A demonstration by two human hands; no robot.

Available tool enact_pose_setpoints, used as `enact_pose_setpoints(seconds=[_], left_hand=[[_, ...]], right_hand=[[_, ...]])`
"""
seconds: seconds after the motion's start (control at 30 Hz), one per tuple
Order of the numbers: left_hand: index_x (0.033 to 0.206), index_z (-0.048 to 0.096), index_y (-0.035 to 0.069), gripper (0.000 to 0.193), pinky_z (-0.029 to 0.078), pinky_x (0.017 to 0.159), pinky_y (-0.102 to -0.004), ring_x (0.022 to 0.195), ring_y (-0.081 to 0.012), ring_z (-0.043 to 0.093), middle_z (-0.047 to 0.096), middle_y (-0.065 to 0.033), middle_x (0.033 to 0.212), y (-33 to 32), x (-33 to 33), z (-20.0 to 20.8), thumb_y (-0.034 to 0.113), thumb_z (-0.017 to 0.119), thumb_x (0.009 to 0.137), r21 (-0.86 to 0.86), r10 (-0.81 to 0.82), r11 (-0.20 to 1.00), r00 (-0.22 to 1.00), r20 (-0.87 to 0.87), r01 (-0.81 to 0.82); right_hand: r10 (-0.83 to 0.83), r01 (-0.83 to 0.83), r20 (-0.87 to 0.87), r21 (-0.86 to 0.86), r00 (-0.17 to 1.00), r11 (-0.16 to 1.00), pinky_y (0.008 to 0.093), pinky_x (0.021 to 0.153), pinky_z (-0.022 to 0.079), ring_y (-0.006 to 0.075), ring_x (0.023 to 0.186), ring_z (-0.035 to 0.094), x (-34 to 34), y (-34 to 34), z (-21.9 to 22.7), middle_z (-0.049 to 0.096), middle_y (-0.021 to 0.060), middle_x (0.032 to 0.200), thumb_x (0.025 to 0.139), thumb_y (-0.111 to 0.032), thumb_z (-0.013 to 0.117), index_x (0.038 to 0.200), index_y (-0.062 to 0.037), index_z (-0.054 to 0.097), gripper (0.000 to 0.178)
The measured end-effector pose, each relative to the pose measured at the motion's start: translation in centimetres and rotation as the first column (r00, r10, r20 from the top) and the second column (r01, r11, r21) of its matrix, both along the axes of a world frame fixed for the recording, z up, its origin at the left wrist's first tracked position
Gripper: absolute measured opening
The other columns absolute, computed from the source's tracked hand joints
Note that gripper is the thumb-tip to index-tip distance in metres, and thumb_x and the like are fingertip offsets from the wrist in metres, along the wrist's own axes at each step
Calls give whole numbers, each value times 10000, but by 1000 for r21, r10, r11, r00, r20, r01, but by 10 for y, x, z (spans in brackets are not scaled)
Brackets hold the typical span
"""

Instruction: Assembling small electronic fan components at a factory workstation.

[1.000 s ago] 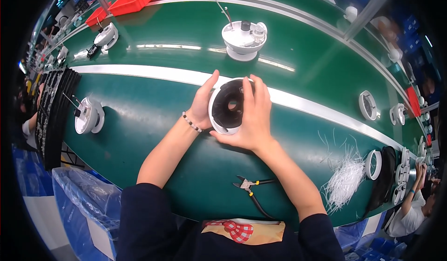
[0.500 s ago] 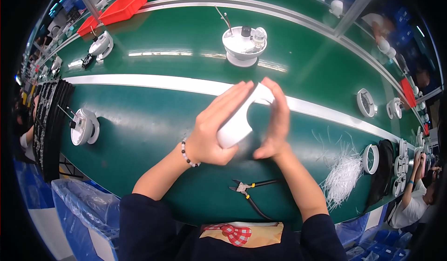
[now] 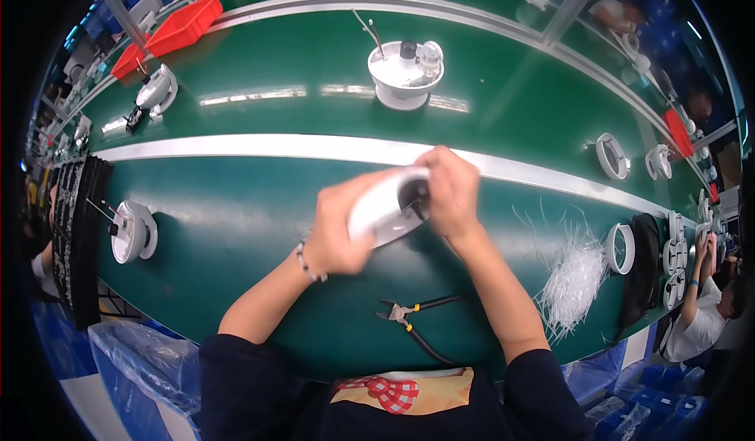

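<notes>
A white rounded plastic housing (image 3: pixel 379 206) with a dark round opening is held up over the near green worktop, tilted and slightly blurred. Wrapped around its left side is my left hand (image 3: pixel 336 227), with a beaded bracelet at the wrist. My right hand (image 3: pixel 454 192) is closed at the housing's right edge beside the opening; its fingertips are partly hidden. Below the hands, diagonal cutters (image 3: pixel 399 313) with black and yellow handles lie spread on the worktop.
White device bases with wires stand at left (image 3: pixel 134 231) and on the far belt (image 3: pixel 406 75). To the right are a pile of white plastic strips (image 3: pixel 572 288), a white ring (image 3: pixel 620 249) and a black bag (image 3: pixel 642 264). Black trays (image 3: pixel 75 233) stack at far left.
The housing has turned so its dark opening shows. My right hand, spread beside it before, has closed at its right edge. The view has shifted slightly.
</notes>
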State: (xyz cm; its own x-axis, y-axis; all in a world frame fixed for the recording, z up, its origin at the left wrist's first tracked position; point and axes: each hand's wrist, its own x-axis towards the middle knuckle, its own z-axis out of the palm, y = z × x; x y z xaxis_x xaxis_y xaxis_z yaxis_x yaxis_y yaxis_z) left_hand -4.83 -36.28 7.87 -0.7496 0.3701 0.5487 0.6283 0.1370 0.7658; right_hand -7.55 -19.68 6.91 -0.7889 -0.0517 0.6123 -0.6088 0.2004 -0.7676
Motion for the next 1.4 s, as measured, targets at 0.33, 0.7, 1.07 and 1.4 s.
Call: enact_pose_setpoints(seconds=[0.33, 0.7, 1.07, 1.4], left_hand=[[855, 504, -52, 184, 495, 685, -337, 796, -235, 563, 543, -138, 864, -126, -157, -57, 2, 459, 686, 540, -178, 564, 546, 819, -625], [1244, 341, 19, 546, 438, 797, -353, 951, -279, 527, 477, -174, 1128, 5, -161, -8, 209, 525, 766, -126, 645, 732, 741, -186, -669], [1344, 178, 171, 541, 540, 641, -386, 953, -252, 558, 399, -115, 1234, 31, -107, -7, 110, 356, 837, 380, -252, 925, 704, 663, -26], [1283, 342, 91, 545, 482, 763, -289, 1045, -193, 508, 423, -111, 1251, -55, 9, -6, 91, 573, 790, -212, 39, 976, 926, 375, 45]], right_hand=[[118, -396, 378, 861, 918, 319, 560, 973, 189, 401, 1230, 237, 132, 12, -7, 256, 228, 1330, 546, -578, 690, 1248, 50, 314, 1015], [-122, -228, 295, 892, 948, 390, 462, 932, 298, 329, 1123, 369, 191, 34, 2, 379, 163, 1223, 536, -429, 729, 1205, 41, 373, 892], [417, -187, 462, -464, 783, 866, 289, 623, 451, 230, 706, 540, 221, 98, 15, 485, 152, 902, 502, -228, 686, 1050, 57, 508, 643], [-192, 200, -103, 771, 976, 605, 337, 735, 424, 315, 823, 518, 102, 62, 100, 543, 150, 914, 477, -119, 584, 1052, 2, 505, 593]])
